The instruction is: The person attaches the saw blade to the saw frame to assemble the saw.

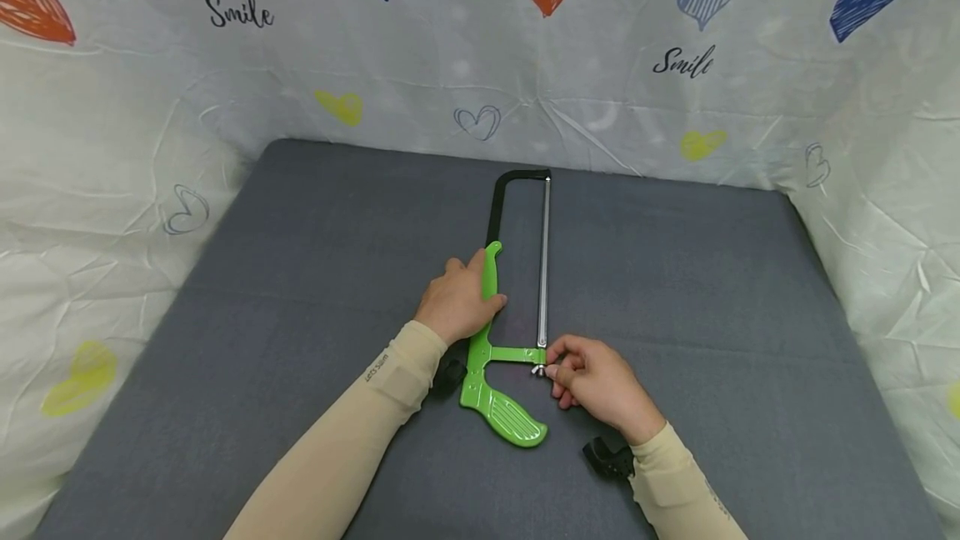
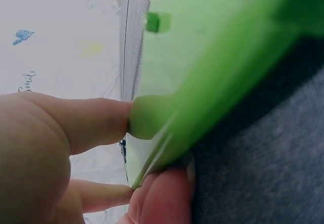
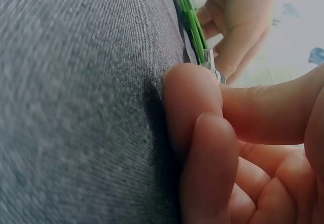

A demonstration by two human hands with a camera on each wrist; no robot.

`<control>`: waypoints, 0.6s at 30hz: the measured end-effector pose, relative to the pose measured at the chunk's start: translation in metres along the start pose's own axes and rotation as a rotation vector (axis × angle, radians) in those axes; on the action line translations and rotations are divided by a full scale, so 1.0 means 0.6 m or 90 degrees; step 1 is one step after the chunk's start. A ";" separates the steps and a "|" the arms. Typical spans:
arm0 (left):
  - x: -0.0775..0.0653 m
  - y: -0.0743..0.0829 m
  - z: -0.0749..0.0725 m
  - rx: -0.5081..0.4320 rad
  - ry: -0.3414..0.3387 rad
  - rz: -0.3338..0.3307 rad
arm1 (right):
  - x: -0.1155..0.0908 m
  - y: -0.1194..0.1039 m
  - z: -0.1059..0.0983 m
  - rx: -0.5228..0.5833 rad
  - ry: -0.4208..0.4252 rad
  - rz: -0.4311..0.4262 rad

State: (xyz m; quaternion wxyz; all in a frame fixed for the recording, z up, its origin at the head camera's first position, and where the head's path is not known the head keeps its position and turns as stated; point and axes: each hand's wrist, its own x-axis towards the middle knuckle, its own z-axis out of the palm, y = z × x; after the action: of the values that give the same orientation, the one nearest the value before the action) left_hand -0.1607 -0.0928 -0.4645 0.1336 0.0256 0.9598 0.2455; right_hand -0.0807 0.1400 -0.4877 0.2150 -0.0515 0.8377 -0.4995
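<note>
A hacksaw [image 1: 507, 415] with a green handle and frame lies on the grey cloth, its black front bow [image 1: 497, 207] pointing away from me. A silver bar [image 1: 543, 273] runs along its right side, ending in a small wing nut [image 1: 537, 371] below the green crosspiece. My left hand [image 1: 459, 300] grips the frame's green spine, thumb on one side and fingers on the other. The left wrist view shows the green spine [image 2: 202, 92] close up between them. My right hand [image 1: 596, 377] pinches the wing nut with thumb and forefinger; its fingers partly hide the nut in the right wrist view.
The grey cloth [image 1: 337, 215] covers the table under the saw. Behind and at both sides hangs a white sheet [image 1: 420, 48] printed with hearts and the word Smile. A black wrist camera [image 1: 607, 458] sits by my right wrist.
</note>
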 end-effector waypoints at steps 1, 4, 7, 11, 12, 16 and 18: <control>0.000 0.000 0.000 0.001 0.001 0.001 | 0.000 0.000 0.000 -0.001 0.001 0.001; 0.000 0.000 0.001 0.003 0.001 0.001 | 0.000 -0.001 0.001 -0.002 0.006 0.005; 0.001 0.001 0.001 0.008 0.001 0.003 | -0.001 -0.001 0.001 0.000 0.009 0.007; 0.001 0.002 0.000 0.008 -0.002 0.001 | -0.001 -0.003 0.001 -0.001 0.012 0.009; 0.001 0.001 0.000 0.008 -0.002 0.001 | -0.001 -0.003 0.001 -0.002 0.013 0.010; 0.001 0.000 0.001 0.011 -0.003 0.001 | -0.001 -0.006 0.002 -0.008 0.020 0.016; 0.001 0.001 0.001 0.011 -0.003 0.001 | -0.001 -0.005 0.003 -0.006 0.023 0.019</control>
State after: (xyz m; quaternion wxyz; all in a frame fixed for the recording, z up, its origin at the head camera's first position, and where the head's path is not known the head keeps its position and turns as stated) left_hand -0.1611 -0.0921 -0.4650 0.1354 0.0279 0.9615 0.2376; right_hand -0.0800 0.1373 -0.4856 0.2069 -0.0305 0.8443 -0.4933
